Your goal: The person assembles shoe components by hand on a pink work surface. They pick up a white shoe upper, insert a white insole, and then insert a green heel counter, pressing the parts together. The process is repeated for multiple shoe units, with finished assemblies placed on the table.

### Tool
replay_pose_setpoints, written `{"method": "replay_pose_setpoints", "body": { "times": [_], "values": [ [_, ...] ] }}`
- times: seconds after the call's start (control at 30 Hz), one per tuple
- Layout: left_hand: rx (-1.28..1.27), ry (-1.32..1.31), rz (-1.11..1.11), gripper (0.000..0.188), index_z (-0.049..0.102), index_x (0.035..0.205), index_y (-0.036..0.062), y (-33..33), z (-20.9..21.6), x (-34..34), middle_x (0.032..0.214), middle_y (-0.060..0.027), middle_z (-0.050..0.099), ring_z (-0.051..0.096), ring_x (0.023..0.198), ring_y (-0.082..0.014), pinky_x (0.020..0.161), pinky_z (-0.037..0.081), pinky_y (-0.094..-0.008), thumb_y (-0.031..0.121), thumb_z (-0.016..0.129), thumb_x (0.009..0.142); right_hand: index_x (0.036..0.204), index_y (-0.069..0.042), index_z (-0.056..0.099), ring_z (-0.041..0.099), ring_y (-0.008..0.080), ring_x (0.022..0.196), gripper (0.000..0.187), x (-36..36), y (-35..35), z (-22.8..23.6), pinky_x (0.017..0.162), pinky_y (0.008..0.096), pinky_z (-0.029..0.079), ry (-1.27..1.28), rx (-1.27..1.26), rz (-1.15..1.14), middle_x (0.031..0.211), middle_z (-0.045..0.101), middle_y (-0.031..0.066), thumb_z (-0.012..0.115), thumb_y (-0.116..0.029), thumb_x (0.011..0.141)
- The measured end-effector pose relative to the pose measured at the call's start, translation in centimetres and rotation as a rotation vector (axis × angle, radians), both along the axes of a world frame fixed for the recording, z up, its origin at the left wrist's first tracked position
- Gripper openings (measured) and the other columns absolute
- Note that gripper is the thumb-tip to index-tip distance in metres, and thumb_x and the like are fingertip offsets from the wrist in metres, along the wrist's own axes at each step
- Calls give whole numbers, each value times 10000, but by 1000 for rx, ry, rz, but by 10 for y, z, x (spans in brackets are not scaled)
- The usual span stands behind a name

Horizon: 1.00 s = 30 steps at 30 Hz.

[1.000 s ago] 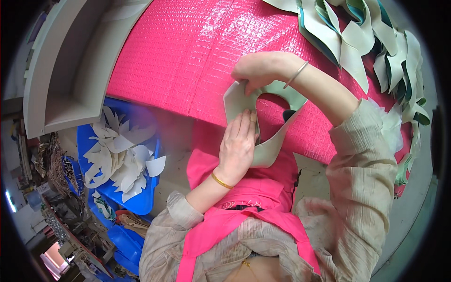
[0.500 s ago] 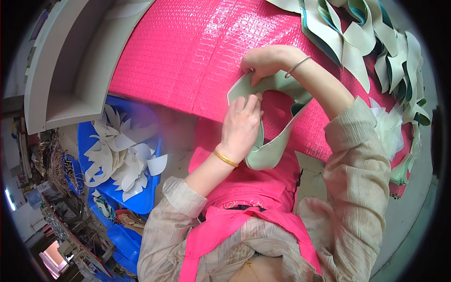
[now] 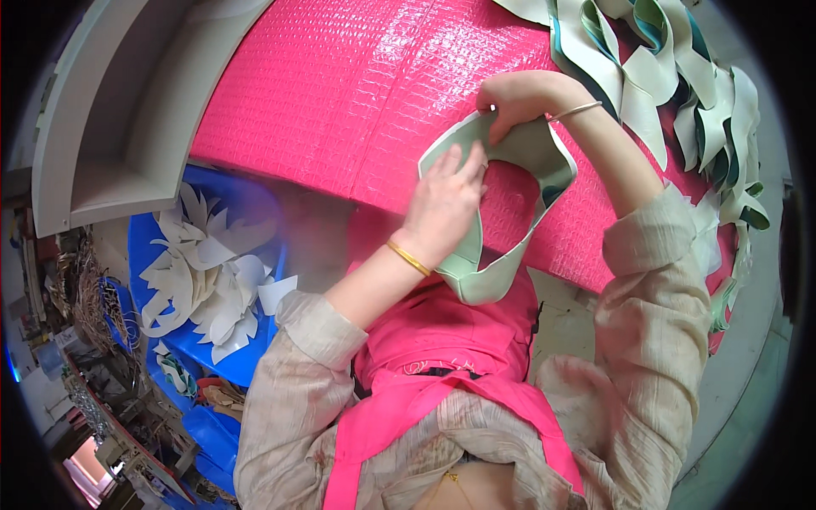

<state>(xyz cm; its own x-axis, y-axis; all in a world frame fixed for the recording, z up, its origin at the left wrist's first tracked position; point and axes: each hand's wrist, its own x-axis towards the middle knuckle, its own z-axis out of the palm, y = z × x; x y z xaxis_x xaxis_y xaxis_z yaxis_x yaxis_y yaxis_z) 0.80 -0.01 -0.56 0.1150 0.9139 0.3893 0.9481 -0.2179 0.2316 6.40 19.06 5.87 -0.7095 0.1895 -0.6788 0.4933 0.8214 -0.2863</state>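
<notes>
A pale green shoe upper [image 3: 489,285], sewn into a loop, spans from the pink table covering to my apron at the near edge. My right hand [image 3: 525,100] pinches its far rim, thumb on the inner face and fingers behind. Against the left part of the loop lies my left hand [image 3: 444,202], fingers stretched out along the inner surface; its thumb is hidden. Through the loop's opening the pink covering shows.
More pale uppers with teal linings [image 3: 648,93] are heaped at the far right. A blue bin [image 3: 270,340] of white cut pieces [image 3: 204,276] stands left, below the table. An open grey box [image 3: 127,161] sits at the far left. Pink textured sheeting [image 3: 314,102] covers the table.
My right hand has shifted right along the upper's far rim. My left fingers have straightened from a pinch and slid up the inner face. The upper has turned slightly.
</notes>
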Motion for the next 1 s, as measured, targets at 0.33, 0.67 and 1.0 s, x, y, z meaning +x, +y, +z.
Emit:
{"method": "replay_pose_setpoints", "body": {
  "times": [0.33,0.67,1.0],
  "values": [
    [-82,68,3,407,537,1068,20,14,5,4,960,-74,504,481,914,-232,794,407,-343,223,622,726,1094,1,551,549,134,872,551,71,3,-1,736,287,448,202,-518,-784,968,601,53,636,-422,752],
    [-416,-678,-470,338,544,835,-15,-28,40,103,851,-164,518,494,862,-307,822,403,-374,313,605,777,916,-2,625,618,286,726,302,58,-24,-6,698,361,482,395,-55,-304,788,633,180,694,-134,653],
    [-69,-133,-34,445,493,1122,-40,-15,-1,19,1133,-148,492,475,1058,-269,848,427,-359,113,621,725,877,8,591,592,362,763,269,55,-20,-10,694,424,463,364,145,-45,771,605,207,683,-155,684]
  ]
}}
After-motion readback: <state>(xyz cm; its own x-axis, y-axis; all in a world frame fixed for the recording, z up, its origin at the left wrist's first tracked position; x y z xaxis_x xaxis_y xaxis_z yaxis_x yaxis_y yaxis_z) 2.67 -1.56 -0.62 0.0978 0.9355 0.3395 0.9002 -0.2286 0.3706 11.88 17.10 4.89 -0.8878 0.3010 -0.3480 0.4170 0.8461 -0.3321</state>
